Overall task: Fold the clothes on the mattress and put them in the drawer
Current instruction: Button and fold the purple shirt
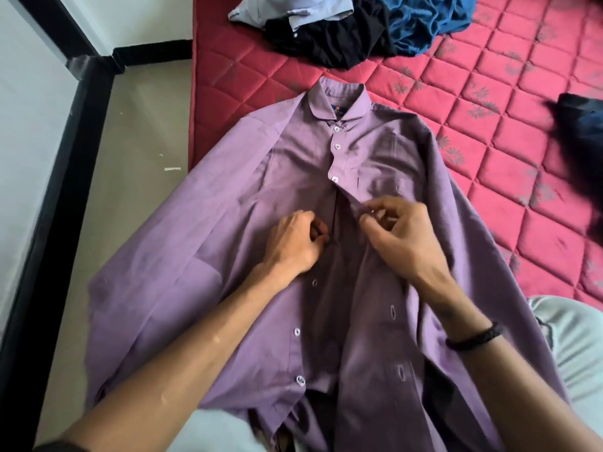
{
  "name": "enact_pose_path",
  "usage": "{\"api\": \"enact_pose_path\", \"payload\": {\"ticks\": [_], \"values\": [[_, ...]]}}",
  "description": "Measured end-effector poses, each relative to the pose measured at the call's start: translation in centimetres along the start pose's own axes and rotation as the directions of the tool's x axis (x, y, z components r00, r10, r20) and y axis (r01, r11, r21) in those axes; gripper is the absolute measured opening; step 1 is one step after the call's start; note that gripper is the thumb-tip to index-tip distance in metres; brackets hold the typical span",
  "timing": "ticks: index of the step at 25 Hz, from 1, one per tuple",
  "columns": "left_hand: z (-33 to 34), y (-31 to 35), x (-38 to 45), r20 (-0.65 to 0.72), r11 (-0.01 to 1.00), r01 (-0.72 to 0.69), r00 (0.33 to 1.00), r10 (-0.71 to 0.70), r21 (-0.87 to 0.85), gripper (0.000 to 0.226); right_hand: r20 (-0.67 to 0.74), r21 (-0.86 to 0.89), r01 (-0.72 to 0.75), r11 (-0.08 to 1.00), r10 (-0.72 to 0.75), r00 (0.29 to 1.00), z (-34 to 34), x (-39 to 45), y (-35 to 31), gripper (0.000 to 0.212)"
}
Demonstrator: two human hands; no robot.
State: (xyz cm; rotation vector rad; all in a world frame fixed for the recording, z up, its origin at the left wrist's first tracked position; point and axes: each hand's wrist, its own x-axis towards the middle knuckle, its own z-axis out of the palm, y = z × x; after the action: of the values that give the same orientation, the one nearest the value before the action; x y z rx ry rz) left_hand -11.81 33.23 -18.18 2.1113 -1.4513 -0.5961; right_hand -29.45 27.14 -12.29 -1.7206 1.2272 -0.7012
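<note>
A purple shirt (326,256) lies face up on the red mattress (489,93), collar away from the person, its button line running straight toward them. Both hands work at mid-chest: the left hand (295,243) pinches the button side, the right hand (401,233) pinches the buttonhole edge just across the gap. More clothes (352,27) lie piled beyond the collar. No drawer shows.

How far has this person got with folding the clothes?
Barely started. The purple shirt lies flat, front up, on the red mattress, its top three buttons fastened. In hand: the right hand pinches the buttonhole edge and the left hand grips the button side, with the lower buttons open. Left to do: folding it, then the unfolded pile of clothes beyond. No drawer is in view.
</note>
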Motion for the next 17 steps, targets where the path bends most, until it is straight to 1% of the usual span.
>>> {"api": "enact_pose_path", "payload": {"ticks": [1, 2, 3, 4, 5, 7, 10, 13, 15, 17], "values": [[-0.4, 0.4, 0.1, -0.016, 1.0, 0.011, 1.0, -0.011, -0.005, 0.008, -0.012, -0.178, 0.078, 0.981, -0.081, 0.997, -0.5, 0.0, -0.7, 0.013], [-0.8, 0.7, 0.1, -0.041, 0.999, 0.022, 0.999, -0.023, -0.025, 0.008, -0.012, -0.364, 0.143, 0.92, -0.158, 0.987, -0.7, -0.4, -1.5, 0.017], [-1.3, 0.9, -0.1, -0.075, 0.998, 0.033, 0.996, -0.037, -0.061, 0.008, -0.003, -0.502, 0.186, 0.845, -0.216, 0.976, -0.6, -0.9, -2.1, 0.021], [-1.6, 1.0, -0.3, -0.108, 0.992, 0.045, 0.992, -0.057, -0.115, 0.009, 0.003, -0.578, 0.199, 0.791, -0.242, 0.97, -0.2, -1.4, -2.3, 0.023], [-1.6, 1.0, -0.6, -0.13, 0.983, 0.058, 0.988, -0.081, -0.176, 0.01, -0.004, -0.602, 0.194, 0.775, -0.246, 0.969, 0.6, -1.9, -2.1, 0.025], [-1.0, 0.7, -1.7, -0.159, 0.964, 0.085, 0.979, -0.128, -0.251, 0.01, -0.028, -0.573, 0.168, 0.802, -0.223, 0.974, 2.7, -2.9, -1.2, 0.026], [-0.1, -0.4, -2.6, -0.173, 0.947, 0.1, 0.972, -0.159, -0.307, 0.011, -0.035, -0.465, 0.161, 0.871, -0.199, 0.979, 5.6, -3.5, 1.0, 0.028], [-0.2, -0.9, -2.5, -0.137, 0.937, 0.074, 0.982, -0.127, -0.34, 0.013, -0.056, -0.382, 0.183, 0.906, -0.221, 0.974, 6.7, -3.9, 2.9, 0.024], [-0.5, -0.8, -2.6, -0.167, 0.948, 0.038, 0.981, -0.095, -0.315, 0.014, -0.097, -0.272, 0.192, 0.943, -0.225, 0.969, 6.8, -4.0, 3.6, 0.017], [-0.5, -0.7, -2.6, -0.165, 0.951, 0.023, 0.983, -0.077, -0.308, 0.014, -0.14, -0.159, 0.145, 0.977, -0.168, 0.976, 6.9, -3.8, 3.9, 0.013]]}}
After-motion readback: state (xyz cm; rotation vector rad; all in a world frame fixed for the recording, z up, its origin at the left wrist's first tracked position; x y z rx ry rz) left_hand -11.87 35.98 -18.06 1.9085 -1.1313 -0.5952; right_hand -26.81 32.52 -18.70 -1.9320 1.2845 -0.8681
